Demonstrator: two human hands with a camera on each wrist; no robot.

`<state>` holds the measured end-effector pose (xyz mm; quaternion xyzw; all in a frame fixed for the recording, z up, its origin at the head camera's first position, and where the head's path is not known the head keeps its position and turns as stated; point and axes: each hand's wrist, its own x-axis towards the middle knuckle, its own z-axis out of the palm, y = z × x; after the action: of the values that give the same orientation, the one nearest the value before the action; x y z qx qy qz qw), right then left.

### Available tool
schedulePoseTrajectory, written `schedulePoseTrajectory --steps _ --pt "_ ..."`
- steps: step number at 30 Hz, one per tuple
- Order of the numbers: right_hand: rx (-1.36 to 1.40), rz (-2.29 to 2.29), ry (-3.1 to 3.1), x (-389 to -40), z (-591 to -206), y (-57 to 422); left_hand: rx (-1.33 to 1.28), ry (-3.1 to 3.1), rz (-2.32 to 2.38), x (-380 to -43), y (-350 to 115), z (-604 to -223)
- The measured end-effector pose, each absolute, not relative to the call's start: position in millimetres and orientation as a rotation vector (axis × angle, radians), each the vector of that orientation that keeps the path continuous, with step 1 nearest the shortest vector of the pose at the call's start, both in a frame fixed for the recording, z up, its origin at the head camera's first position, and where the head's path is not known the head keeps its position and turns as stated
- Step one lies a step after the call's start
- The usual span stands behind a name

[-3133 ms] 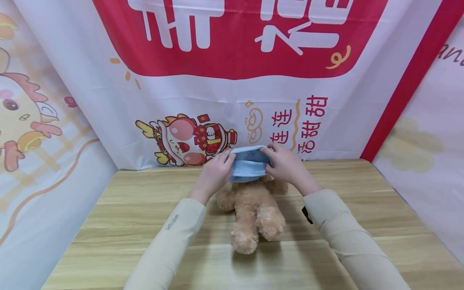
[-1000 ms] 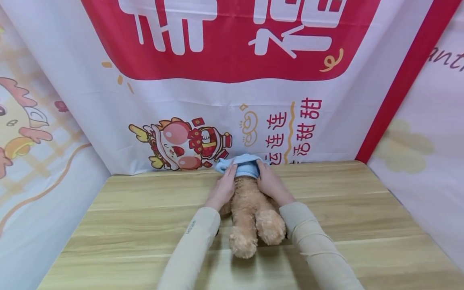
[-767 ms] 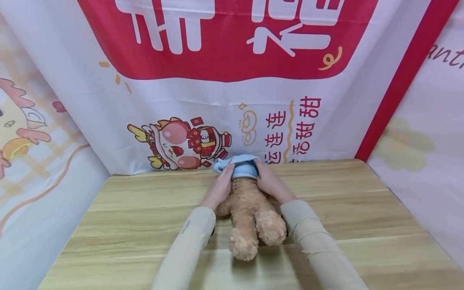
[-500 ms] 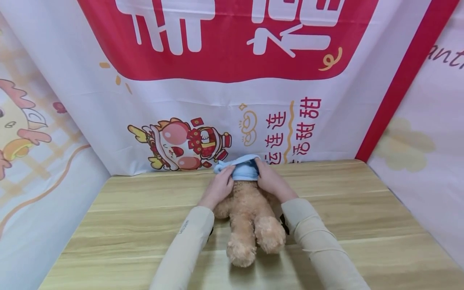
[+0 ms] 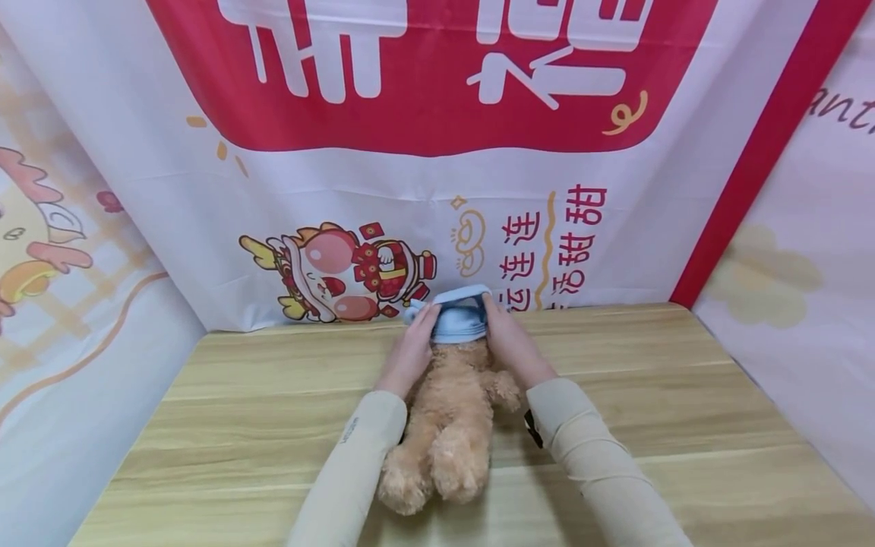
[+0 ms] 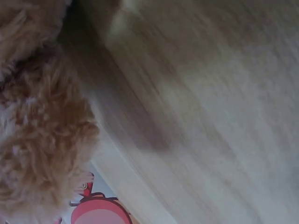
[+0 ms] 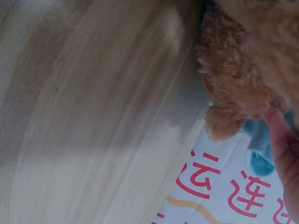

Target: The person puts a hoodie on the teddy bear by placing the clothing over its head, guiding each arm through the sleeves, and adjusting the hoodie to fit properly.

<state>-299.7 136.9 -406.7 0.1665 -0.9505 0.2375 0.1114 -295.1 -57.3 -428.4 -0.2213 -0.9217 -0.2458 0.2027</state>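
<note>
A light brown plush toy (image 5: 454, 403) lies on its back on the wooden table, feet toward me. Light blue doll clothing (image 5: 459, 325) covers its head, the upper edge raised so the inside shows. My left hand (image 5: 413, 346) holds this edge from the left, fingers near the toy's neck. On the right side my right hand (image 5: 511, 343) grips the same cloth. In the right wrist view, the right hand (image 7: 286, 158) has its thumb against the blue cloth (image 7: 261, 151) beside the fur. Only brown fur (image 6: 42, 135) and table appear in the left wrist view, the hand out of sight.
The wooden table (image 5: 273, 425) ends against a white and red printed cloth backdrop (image 5: 355, 167) just behind the toy's head. Printed cloth walls stand on the left (image 5: 89, 365) and on the right (image 5: 786, 365).
Both hands have come lower and closer together since the oldest frame, drawing the blue clothing over the toy's head. In the last half second the toy's legs have swung left and its right-side arm shows.
</note>
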Motion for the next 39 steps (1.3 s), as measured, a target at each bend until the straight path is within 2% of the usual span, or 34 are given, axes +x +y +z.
schedulePoseTrajectory --steps 12,20,31,39 --pt "0.364 0.628 -2.786 -306 -414 124 -0.395 -2.449 -0.706 -292 -43 -430" --pt "0.391 0.609 -2.73 -307 -418 126 -0.439 -2.521 -0.912 -291 -46 -416" --pt "0.349 0.97 -2.552 -312 -401 131 -0.522 -2.628 -0.588 -302 -63 -413" --pt "0.434 0.979 -2.614 -314 -414 140 -0.551 -2.686 -0.355 -303 -74 -424"
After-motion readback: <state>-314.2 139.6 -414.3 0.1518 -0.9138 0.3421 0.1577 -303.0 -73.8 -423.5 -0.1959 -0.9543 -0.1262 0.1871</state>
